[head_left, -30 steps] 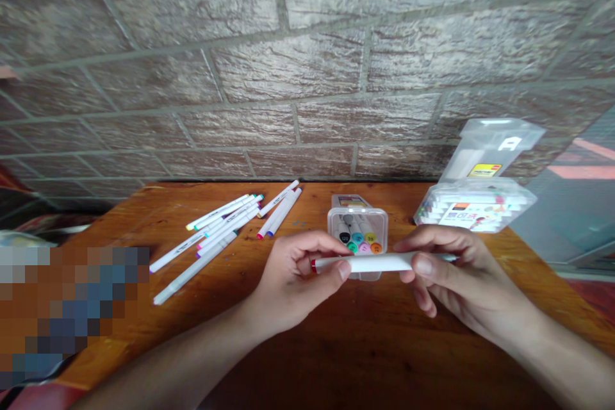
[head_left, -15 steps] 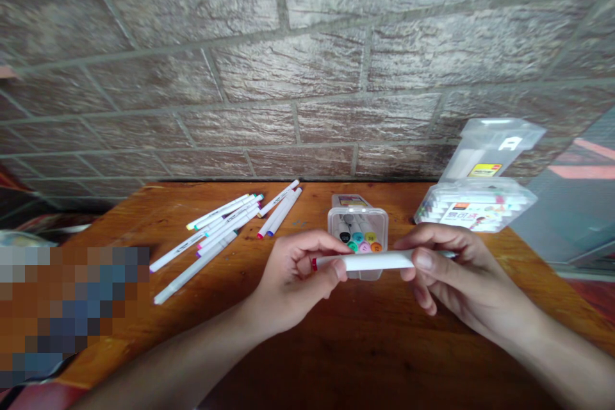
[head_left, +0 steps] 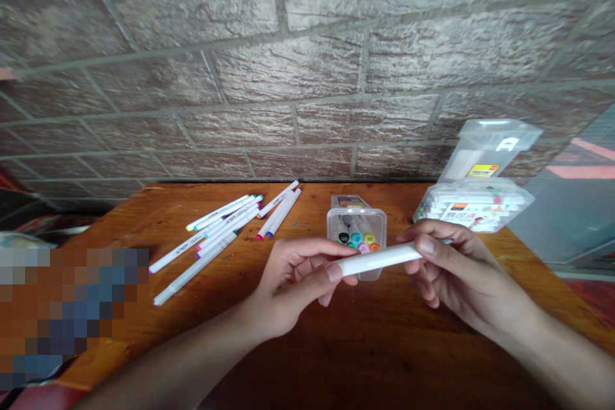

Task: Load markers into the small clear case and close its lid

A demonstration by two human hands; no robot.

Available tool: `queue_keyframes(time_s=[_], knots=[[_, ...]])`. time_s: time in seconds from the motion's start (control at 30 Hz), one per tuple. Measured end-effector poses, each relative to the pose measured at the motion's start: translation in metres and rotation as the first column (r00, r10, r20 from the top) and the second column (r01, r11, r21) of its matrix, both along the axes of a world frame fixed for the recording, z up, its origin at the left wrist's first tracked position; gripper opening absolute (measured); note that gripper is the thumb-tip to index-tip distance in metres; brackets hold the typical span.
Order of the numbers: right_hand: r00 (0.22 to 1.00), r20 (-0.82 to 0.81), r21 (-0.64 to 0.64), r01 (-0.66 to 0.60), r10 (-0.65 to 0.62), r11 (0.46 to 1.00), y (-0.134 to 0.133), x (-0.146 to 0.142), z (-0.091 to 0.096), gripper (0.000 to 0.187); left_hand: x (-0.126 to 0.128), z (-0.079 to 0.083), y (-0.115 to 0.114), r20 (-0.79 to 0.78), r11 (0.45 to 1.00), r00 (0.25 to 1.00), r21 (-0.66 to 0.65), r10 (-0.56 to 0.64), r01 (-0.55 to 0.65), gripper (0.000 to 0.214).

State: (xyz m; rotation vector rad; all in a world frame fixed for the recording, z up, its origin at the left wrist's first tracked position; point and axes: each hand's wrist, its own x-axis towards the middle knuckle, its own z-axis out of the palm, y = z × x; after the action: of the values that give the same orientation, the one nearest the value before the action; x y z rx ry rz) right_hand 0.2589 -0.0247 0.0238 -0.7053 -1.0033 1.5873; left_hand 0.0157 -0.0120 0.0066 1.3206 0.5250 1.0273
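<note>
A white marker (head_left: 379, 261) spans my two hands, its right end tilted up. My left hand (head_left: 300, 278) pinches the left end between thumb and fingers, which hide that tip. With thumb and forefinger, my right hand (head_left: 456, 266) grips the other end; a small greenish tip shows past the thumb. Just behind the marker a clear plastic case (head_left: 356, 211) lies with its mouth facing me. Inside it are several markers with numbered coloured caps, among them a black cap (head_left: 344, 238) and a yellow cap (head_left: 369, 238).
Several loose white markers (head_left: 223, 224) lie on the wooden table (head_left: 307, 365) at the left. A clear box of pens (head_left: 475, 208) stands at the right, with a tall clear container (head_left: 490, 147) behind it. A brick-patterned wall (head_left: 317, 64) rises along the back edge.
The marker has gone from nearly level to tilted, right end higher. Its red left end, visible before, is now covered by my left fingers. My right hand has shifted slightly up and right.
</note>
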Motion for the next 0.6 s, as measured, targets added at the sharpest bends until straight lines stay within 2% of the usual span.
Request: queue_keyframes(time_s=[0.27, 0.6], knots=[[1.000, 0.003, -0.013, 0.005, -0.005, 1.000, -0.0003, -0.0003, 0.0009, 0.020, 0.0010, -0.0001, -0.0008, 0.033, 1.000, 0.999, -0.002, 0.004, -0.004, 0.027], [1.000, -0.002, -0.036, 0.030, -0.030, 0.999, 0.0011, -0.0015, 0.0033, 0.021, -0.0024, 0.0018, -0.0027, 0.025, 0.996, 0.997, 0.053, -0.078, 0.076, 0.032]])
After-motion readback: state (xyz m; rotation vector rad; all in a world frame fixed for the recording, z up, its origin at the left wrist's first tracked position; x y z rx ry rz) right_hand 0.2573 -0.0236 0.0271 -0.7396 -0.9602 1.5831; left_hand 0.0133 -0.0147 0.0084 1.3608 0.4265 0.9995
